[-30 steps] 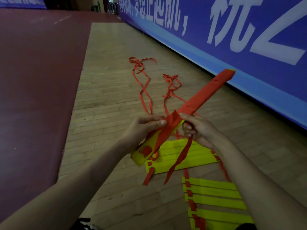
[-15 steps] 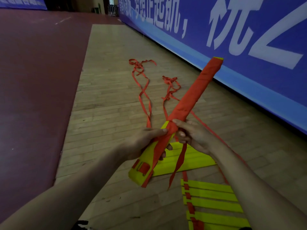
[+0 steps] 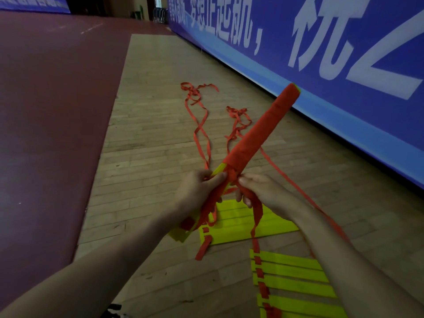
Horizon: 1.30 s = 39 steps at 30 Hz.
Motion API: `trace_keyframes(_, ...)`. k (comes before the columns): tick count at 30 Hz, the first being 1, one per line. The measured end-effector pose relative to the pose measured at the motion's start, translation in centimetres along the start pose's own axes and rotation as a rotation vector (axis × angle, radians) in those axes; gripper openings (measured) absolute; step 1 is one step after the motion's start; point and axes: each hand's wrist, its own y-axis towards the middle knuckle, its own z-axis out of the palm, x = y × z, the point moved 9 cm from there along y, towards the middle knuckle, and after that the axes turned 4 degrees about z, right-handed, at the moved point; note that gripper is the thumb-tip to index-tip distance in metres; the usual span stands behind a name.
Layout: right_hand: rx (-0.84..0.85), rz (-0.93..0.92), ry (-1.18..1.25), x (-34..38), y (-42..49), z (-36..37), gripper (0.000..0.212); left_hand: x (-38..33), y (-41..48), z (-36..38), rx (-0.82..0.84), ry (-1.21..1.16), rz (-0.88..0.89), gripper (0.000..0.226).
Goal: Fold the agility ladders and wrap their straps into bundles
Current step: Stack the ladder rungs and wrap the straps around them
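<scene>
Lying flat at the lower right of the frame, yellow ladder rungs threaded on a red strap are seen on the wooden floor, with a second flat stack of rungs just above them. Over that stack, at centre frame, a folded ladder bundle is held tilted toward the upper right; its upper length is wound in red strap and its lower end is bare yellow. The lower part is gripped by the left hand, fingers curled round it. A loose strap end is pinched by the right hand right beside the bundle and hangs down. Further up, two tangled red straps are spread on the boards. A blue banner with white characters fills the upper right, dark red flooring the left
</scene>
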Motion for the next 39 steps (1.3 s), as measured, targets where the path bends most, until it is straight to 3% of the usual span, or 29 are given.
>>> trace_keyframes(6, -0.097, -0.003, -0.077, 0.1, 0.3, 0.2, 0.032, -1.8, -0.5, -1.1, -0.142, 0.490, 0.178, 0.038)
trace_keyframes(11, -0.067, 0.030, 0.183, 1.1, 0.3, 1.3, 0.041, -3.0, -0.9, -0.9, -0.235, 0.913, 0.366, 0.035)
trace_keyframes(15, -0.087, 0.093, 0.093, 0.2, 0.2, 1.0, 0.029, -2.0, -0.2, -1.2, -0.220, 0.891, 0.292, 0.040)
trace_keyframes(19, -0.131, 0.144, -0.048, -0.6, 0.0, 0.0, 0.032, -0.4, 0.6, -2.4, -0.185, 0.598, 0.118, 0.045)
trace_keyframes(23, -0.208, 0.067, -0.196, 0.6, -0.1, -0.1, 0.038, 0.1, 0.8, -2.8, -0.195, 0.422, 0.052, 0.047)
trace_keyframes(26, -0.180, 0.059, -0.219, 0.9, -0.1, 0.9, 0.038, 0.1, 0.9, -2.9, -0.202, 0.561, 0.075, 0.047)
trace_keyframes(33, -0.178, 0.117, 0.091, 1.4, -0.2, 1.4, 0.031, -2.4, 0.3, -2.1, -0.285, 1.070, 0.306, 0.043)
trace_keyframes(39, -0.261, 0.161, 0.198, 0.9, 0.1, 0.7, 0.038, -2.6, -0.4, 1.1, -0.161, 1.279, 0.436, 0.037)
